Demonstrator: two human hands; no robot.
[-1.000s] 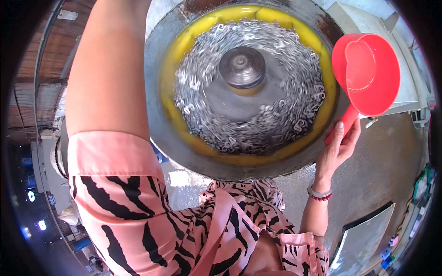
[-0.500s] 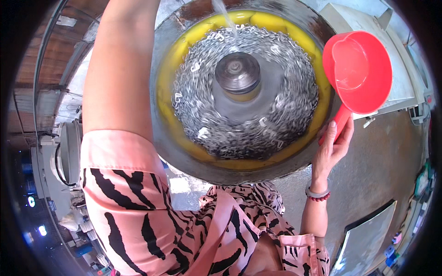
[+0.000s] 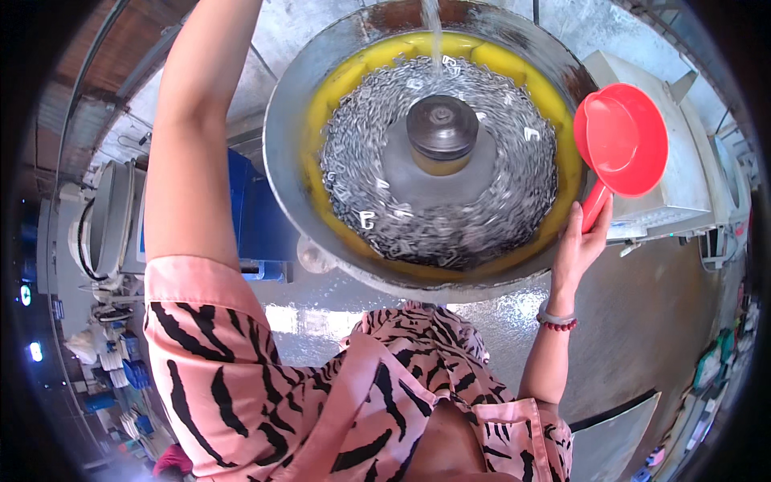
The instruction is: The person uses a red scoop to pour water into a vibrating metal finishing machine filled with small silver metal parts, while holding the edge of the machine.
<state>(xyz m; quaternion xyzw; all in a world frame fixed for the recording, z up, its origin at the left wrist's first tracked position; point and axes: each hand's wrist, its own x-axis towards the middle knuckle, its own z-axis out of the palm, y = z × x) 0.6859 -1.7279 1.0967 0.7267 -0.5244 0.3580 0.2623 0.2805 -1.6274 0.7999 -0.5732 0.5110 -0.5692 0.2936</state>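
Observation:
In my right hand (image 3: 580, 245) is the handle of a red plastic dipper (image 3: 622, 136), its bowl raised beside the right rim of a big round metal tub (image 3: 281, 173). The fingers are wrapped round the handle. No contents can be made out in the bowl. My left forearm (image 3: 193, 145) reaches up past the upper edge, so my left hand is out of the picture. Inside the tub, many small silvery metal pieces (image 3: 353, 145) ring a dark central hub (image 3: 440, 124), blurred by motion. A yellow lining (image 3: 317, 104) shows around them. A stream of water (image 3: 434, 36) falls in from above.
To the right of the tub stands a pale metal cabinet (image 3: 658, 189). A blue box-like unit (image 3: 265, 213) is on the left, past my arm. Wet grey floor (image 3: 514, 325) lies below, with a flat panel (image 3: 618, 434) at the lower right.
The view has shifted, so the tub and dipper sit slightly lower and more of the left side shows. Metal pieces in the tub have changed places. My right hand still grips the dipper.

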